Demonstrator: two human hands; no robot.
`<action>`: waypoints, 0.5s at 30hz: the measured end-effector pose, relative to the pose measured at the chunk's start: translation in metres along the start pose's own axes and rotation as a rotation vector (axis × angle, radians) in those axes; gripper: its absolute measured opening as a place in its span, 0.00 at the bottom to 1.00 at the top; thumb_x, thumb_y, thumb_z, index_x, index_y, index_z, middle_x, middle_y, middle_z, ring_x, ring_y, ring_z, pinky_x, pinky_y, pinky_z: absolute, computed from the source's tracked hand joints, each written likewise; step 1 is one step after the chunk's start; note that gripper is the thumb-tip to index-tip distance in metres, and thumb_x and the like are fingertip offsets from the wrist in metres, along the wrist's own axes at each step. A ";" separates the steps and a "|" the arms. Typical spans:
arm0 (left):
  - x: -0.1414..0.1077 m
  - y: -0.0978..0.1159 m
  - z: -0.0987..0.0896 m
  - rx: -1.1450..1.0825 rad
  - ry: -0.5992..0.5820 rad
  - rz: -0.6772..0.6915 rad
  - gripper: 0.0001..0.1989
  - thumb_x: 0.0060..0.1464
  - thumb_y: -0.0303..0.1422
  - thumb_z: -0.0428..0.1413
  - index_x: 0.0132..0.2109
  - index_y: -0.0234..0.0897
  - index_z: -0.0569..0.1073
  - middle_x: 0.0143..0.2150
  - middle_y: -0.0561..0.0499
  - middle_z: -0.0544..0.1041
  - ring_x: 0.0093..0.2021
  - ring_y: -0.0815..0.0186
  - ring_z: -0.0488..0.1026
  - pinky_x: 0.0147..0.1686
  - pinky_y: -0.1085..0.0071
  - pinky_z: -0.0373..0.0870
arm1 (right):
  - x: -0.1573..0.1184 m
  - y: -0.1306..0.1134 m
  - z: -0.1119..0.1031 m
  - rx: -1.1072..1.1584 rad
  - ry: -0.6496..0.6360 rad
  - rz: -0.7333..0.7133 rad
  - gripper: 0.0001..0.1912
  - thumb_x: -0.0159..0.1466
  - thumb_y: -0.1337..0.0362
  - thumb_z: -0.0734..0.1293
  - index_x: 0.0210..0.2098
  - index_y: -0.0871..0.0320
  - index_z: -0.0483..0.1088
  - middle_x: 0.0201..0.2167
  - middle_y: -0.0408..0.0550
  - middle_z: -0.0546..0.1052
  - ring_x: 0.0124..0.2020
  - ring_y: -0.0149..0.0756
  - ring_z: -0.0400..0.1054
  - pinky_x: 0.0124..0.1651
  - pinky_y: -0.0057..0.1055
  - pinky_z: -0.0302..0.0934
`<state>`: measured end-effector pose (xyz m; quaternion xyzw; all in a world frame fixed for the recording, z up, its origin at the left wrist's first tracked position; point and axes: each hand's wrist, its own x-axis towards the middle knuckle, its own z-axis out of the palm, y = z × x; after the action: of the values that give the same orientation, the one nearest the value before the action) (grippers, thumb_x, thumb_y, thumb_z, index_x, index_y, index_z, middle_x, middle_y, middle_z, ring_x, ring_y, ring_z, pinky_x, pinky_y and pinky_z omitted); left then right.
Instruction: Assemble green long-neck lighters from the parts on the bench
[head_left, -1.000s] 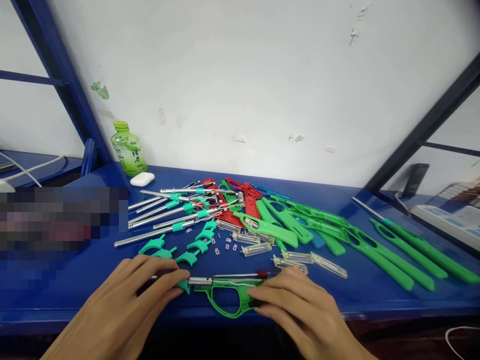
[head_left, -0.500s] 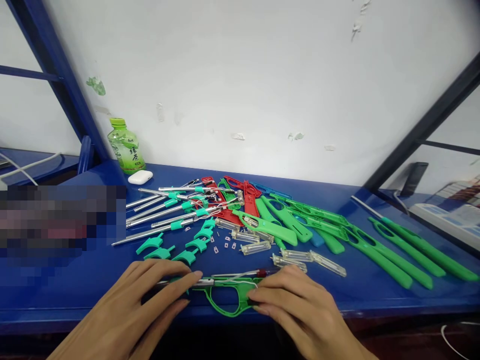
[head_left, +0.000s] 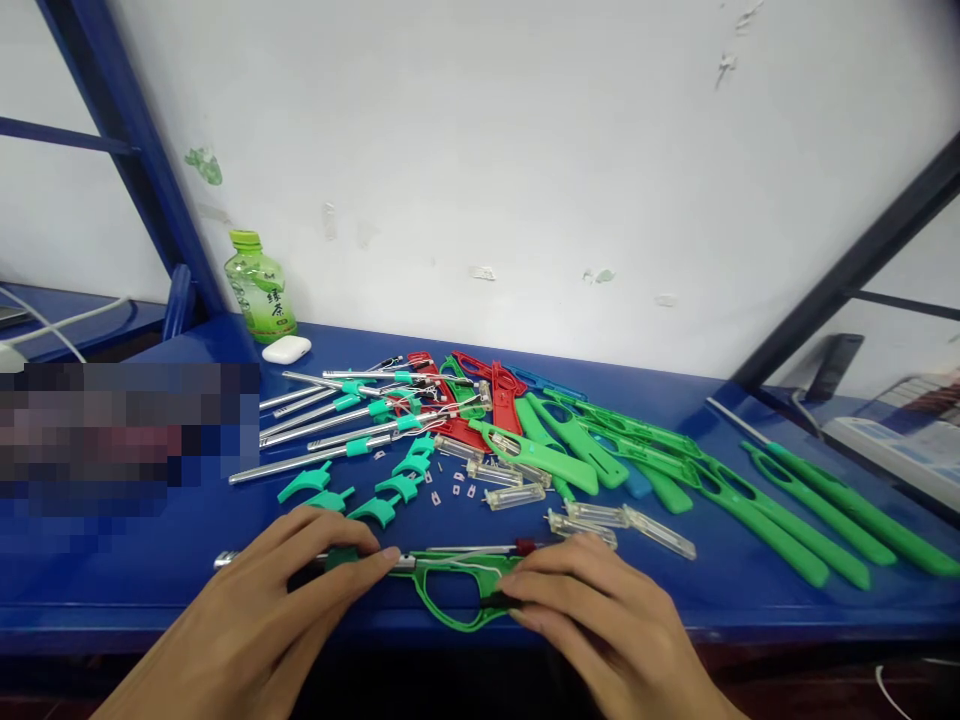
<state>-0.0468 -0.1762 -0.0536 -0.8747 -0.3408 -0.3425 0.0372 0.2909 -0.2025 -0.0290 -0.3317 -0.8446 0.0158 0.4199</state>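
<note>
Along near edge of desk (head_left: 150,585), green handle shell (head_left: 487,580) lies between my hands. Far end of metal tube (head_left: 406,562) now shows past left hand (head_left: 247,610), and black part (head_left: 495,601) pokes out more at right hand (head_left: 600,600); pieces look loose against shell, not seated. Left fingers slightly apart, bent over tube, one tip pressing it. Right fingertips close together, pinching black part beside shell. White wire (head_left: 487,567) curves over shell; teal pieces (head_left: 306,484) lie beyond left hand.
</note>
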 end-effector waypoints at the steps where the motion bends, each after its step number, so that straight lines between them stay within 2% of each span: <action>1: 0.001 0.001 0.000 -0.007 0.002 -0.005 0.15 0.84 0.33 0.52 0.64 0.54 0.81 0.56 0.55 0.85 0.55 0.72 0.83 0.56 0.82 0.77 | 0.000 0.000 0.000 0.001 0.000 0.002 0.14 0.88 0.58 0.65 0.54 0.51 0.84 0.44 0.41 0.91 0.41 0.30 0.87 0.48 0.25 0.79; 8: 0.002 0.011 0.002 -0.078 0.042 -0.097 0.15 0.86 0.38 0.51 0.58 0.55 0.84 0.54 0.55 0.85 0.52 0.70 0.84 0.51 0.79 0.79 | -0.001 0.000 0.001 0.014 0.028 0.011 0.15 0.88 0.60 0.65 0.51 0.53 0.85 0.42 0.42 0.91 0.38 0.31 0.87 0.43 0.27 0.80; 15: 0.003 0.006 0.003 -0.104 0.028 -0.081 0.13 0.84 0.38 0.53 0.58 0.54 0.84 0.54 0.54 0.85 0.51 0.70 0.85 0.49 0.81 0.80 | 0.000 0.001 -0.001 0.021 0.023 -0.014 0.16 0.88 0.61 0.65 0.51 0.55 0.86 0.41 0.45 0.90 0.37 0.31 0.87 0.42 0.26 0.80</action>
<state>-0.0398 -0.1776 -0.0529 -0.8561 -0.3571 -0.3731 -0.0172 0.2917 -0.2015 -0.0288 -0.3218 -0.8418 0.0178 0.4330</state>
